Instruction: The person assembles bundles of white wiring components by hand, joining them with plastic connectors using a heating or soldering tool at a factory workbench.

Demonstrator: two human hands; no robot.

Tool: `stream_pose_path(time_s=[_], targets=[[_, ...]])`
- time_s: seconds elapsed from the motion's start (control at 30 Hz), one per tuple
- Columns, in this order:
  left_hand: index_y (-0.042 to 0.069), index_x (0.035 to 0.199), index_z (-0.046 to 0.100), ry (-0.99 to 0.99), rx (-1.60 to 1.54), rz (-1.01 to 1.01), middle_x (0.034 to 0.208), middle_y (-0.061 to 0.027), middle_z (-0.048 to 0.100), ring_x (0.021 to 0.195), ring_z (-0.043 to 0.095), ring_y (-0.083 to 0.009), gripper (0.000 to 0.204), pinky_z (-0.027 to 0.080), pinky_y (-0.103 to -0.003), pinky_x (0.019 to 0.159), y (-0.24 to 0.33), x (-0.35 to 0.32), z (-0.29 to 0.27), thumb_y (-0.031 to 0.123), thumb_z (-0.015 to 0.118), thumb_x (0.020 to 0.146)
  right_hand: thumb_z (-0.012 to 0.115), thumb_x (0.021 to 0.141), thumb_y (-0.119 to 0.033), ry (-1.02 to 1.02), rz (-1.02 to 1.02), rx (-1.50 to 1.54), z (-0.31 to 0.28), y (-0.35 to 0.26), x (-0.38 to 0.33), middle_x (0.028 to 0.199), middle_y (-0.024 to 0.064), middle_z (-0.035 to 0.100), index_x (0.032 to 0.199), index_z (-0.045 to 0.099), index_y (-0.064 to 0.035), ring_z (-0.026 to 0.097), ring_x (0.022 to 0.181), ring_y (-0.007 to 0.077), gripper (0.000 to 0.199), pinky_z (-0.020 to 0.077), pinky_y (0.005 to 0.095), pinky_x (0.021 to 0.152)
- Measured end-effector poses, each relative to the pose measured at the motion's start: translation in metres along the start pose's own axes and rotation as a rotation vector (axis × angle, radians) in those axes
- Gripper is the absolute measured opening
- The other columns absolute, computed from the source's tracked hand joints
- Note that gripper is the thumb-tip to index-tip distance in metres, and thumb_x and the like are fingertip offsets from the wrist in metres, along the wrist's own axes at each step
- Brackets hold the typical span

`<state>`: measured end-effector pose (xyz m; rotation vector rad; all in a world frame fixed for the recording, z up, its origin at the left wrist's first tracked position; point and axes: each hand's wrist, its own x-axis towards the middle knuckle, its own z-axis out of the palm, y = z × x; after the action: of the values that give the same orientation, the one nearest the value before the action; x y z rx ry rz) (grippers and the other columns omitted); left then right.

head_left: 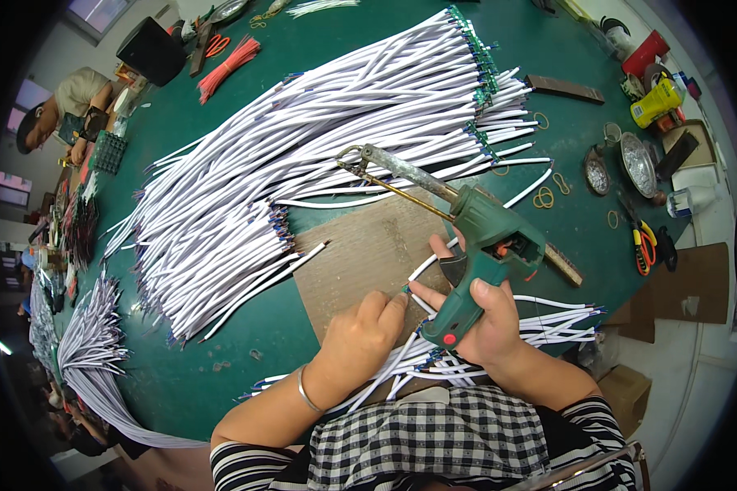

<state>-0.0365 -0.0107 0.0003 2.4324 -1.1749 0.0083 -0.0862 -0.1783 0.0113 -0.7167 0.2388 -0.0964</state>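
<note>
Right hand (pixel 487 327) fingers clenching green soldering gun (pixel 483 254); left hand (pixel 360 340) fingers pinching white wire (pixel 428 264) over brown board (pixel 360 254), near white wire bundle (pixel 303 155).

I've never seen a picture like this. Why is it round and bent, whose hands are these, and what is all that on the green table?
A wide fisheye camera on a person's head looks down, which bends the edges. The right hand grips a green pistol-shaped soldering gun. The left hand pinches a thin white wire over a brown board. A big heap of white wires covers the round green table. Red-handled pliers lie at the right. Another person works far left.
</note>
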Motion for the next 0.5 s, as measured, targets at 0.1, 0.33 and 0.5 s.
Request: stream_pose_path(time_s=[0.1, 0.33, 0.5], targets=[[0.005, 0.094, 0.063, 0.010, -0.004, -0.003, 0.078, -0.0068, 0.055, 0.057, 0.059, -0.0230, 0.020, 0.050, -0.033, 0.048, 0.000, 0.001, 0.002, 0.008, 0.064, 0.075, 0.050, 0.084, -0.020, -0.001, -0.011, -0.032, 0.002, -0.002, -0.002, 0.149, 0.0082, 0.017, 0.143, 0.017, -0.0122, 0.018, 0.138, 0.0314, 0.068, 0.0281, 0.0662, 0.100], [0.006, 0.095, 0.063, 0.018, -0.030, -0.002, 0.078, -0.0064, 0.055, 0.055, 0.058, -0.0225, 0.020, 0.050, -0.032, 0.047, -0.004, 0.001, -0.001, 0.008, 0.064, 0.075, 0.060, 0.079, -0.033, -0.026, -0.060, -0.619, -0.034, -0.056, -0.051, 0.096, 0.0200, 0.062, 0.124, 0.040, 0.0113, 0.063, 0.065, 0.0235, 0.066, 0.0525, 0.0306, 0.063], [0.005, 0.094, 0.064, 0.034, -0.042, 0.007, 0.077, -0.0063, 0.054, 0.053, 0.057, -0.0218, 0.019, 0.049, -0.031, 0.046, -0.002, 0.003, -0.002, 0.008, 0.063, 0.075, 0.062, 0.080, -0.021, -0.343, -0.106, -1.408, -0.075, -0.096, -0.080, 0.103, 0.0115, 0.063, 0.113, 0.058, -0.0031, 0.064, 0.082, 0.0238, 0.038, 0.0507, 0.0318, 0.074]])
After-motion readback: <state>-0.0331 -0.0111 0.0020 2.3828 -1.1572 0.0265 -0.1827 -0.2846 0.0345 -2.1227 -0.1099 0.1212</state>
